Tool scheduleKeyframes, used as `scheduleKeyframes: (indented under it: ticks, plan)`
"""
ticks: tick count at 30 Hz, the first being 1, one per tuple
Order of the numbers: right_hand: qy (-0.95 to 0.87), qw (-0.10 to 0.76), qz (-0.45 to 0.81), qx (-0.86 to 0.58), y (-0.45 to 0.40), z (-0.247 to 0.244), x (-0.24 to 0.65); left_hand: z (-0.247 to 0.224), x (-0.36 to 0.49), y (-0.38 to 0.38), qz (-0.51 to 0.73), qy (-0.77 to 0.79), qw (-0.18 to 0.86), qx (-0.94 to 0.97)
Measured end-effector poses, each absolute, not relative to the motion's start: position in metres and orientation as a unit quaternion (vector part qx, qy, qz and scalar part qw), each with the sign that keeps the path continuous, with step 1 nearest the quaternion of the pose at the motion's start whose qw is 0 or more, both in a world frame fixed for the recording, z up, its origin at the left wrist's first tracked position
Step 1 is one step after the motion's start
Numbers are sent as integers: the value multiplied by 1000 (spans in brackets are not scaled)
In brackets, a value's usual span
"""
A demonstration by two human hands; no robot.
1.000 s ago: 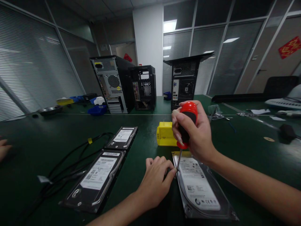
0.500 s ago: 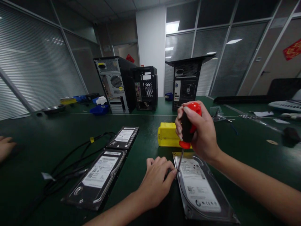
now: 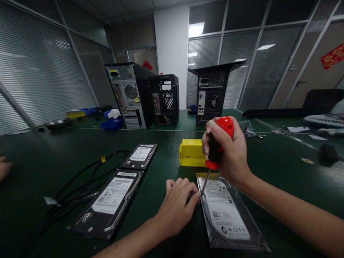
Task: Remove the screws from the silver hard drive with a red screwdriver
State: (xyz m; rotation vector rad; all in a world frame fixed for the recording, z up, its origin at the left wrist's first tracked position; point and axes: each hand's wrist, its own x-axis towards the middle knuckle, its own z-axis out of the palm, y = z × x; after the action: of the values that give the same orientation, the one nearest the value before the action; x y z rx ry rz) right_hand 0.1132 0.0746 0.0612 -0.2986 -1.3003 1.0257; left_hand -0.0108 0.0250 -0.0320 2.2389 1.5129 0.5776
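Note:
My right hand (image 3: 228, 150) is wrapped round the red and black handle of a screwdriver (image 3: 217, 143). The shaft slants down to the left edge of a hard drive (image 3: 227, 211) with a white label. Beside that edge, my left hand (image 3: 178, 204) has its fingers curled, with thumb and index fingertip close together near the screwdriver's tip. Whatever may be between them is too small to make out. Just behind the drive stands a yellow bin (image 3: 192, 153), partly hidden by my right hand.
Two more hard drives (image 3: 114, 200) lie end to end on the left, beside black cables (image 3: 88, 175). Computer cases (image 3: 131, 96) stand at the back of the green table (image 3: 158, 157). Another person's hand (image 3: 4, 168) shows at the left edge. Small parts lie at the right.
The view has shifted slightly, moving things a little left in the picture. The screwdriver handle has turned a little in my right hand. At the left edge, the other person's hand shows less.

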Motion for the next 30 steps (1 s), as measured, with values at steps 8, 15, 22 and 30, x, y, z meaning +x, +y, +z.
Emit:
scheduleKeyframes:
  ticks: [8, 15, 22, 30]
  plan:
    - [-564, 648, 501, -105, 75, 57, 111, -35, -12, 25, 204, 536, 182, 799]
    - [-576, 640, 493, -127, 73, 58, 111, -32, -11, 25, 204, 537, 187, 797]
    - [-582, 634, 499, -106, 76, 55, 110, -33, -11, 25, 199, 537, 183, 799]
    - [-575, 634, 498, -141, 76, 53, 109, -33, -12, 26, 204, 537, 183, 798]
